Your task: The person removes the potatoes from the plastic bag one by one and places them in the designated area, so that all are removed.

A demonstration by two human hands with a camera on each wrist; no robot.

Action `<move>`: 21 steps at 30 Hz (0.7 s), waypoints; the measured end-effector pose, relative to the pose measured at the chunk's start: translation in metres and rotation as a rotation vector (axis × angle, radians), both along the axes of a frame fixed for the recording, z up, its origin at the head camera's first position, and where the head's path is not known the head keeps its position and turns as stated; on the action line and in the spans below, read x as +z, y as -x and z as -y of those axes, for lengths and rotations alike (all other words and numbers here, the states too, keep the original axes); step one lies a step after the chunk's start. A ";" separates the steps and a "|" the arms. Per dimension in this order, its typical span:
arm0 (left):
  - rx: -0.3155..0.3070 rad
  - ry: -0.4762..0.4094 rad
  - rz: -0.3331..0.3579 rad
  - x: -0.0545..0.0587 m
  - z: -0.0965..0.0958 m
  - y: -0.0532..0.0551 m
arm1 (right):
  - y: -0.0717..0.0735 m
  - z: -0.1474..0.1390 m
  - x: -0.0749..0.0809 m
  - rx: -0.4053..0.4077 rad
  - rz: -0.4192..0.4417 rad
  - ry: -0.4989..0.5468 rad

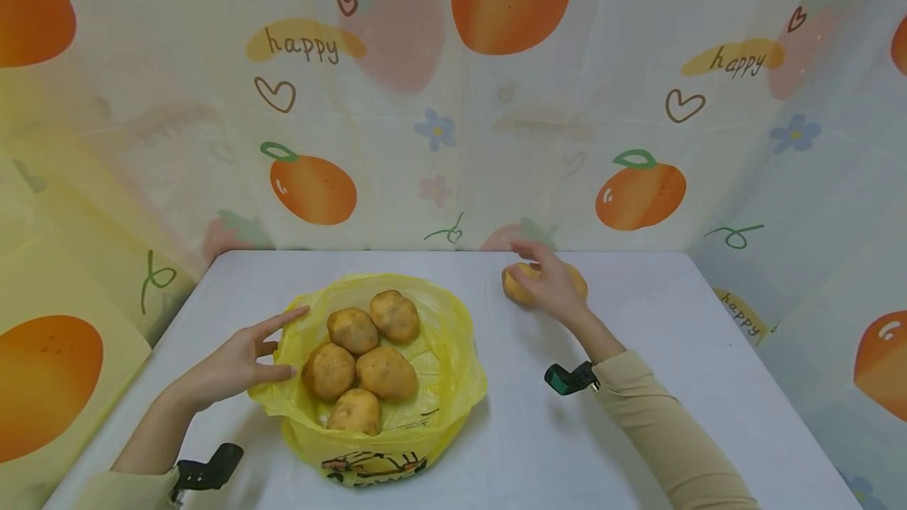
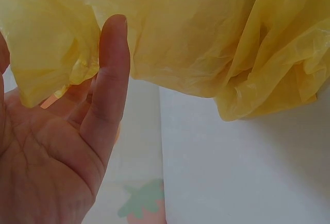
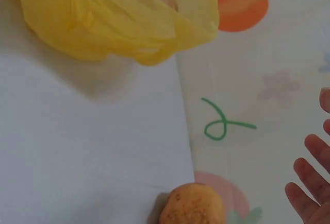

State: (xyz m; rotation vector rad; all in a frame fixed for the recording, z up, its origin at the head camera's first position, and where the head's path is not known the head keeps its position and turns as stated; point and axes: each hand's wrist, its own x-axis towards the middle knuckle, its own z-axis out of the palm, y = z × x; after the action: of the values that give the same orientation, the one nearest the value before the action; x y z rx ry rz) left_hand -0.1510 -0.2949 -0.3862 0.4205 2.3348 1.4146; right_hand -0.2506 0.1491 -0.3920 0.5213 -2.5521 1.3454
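White surface (image 1: pixel 517 447) carries a yellow bag (image 1: pixel 441 441) of five potatoes (image 1: pixel 386 374); the left hand (image 1: pixel 230 360), fingers (image 2: pixel 113 69) relaxed, touches its rim (image 1: pixel 473 386), where light pressure should suffice; farther, the right hand (image 1: pixel 553 287), spread and holding nothing, should wrap one loose potato (image 3: pixel 193 207) squarely

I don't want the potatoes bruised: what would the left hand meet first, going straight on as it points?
The yellow bag, whose rim the left hand touches; beyond that, probably the potatoes inside, though depth is unclear.
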 end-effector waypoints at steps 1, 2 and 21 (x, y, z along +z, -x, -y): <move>0.000 -0.001 0.000 0.000 0.000 0.000 | -0.001 0.002 0.001 0.004 0.004 -0.001; 0.000 -0.001 0.000 0.000 0.000 0.000 | -0.001 0.003 0.002 0.012 0.009 0.002; 0.010 0.059 -0.075 0.000 -0.001 0.000 | -0.013 0.037 0.009 0.120 0.012 -0.031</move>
State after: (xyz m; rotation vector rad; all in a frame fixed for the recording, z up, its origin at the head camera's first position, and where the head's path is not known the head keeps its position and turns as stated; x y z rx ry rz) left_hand -0.1509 -0.2935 -0.3859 0.4523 2.4345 1.3529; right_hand -0.2375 0.1117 -0.3830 0.6847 -2.5922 1.3521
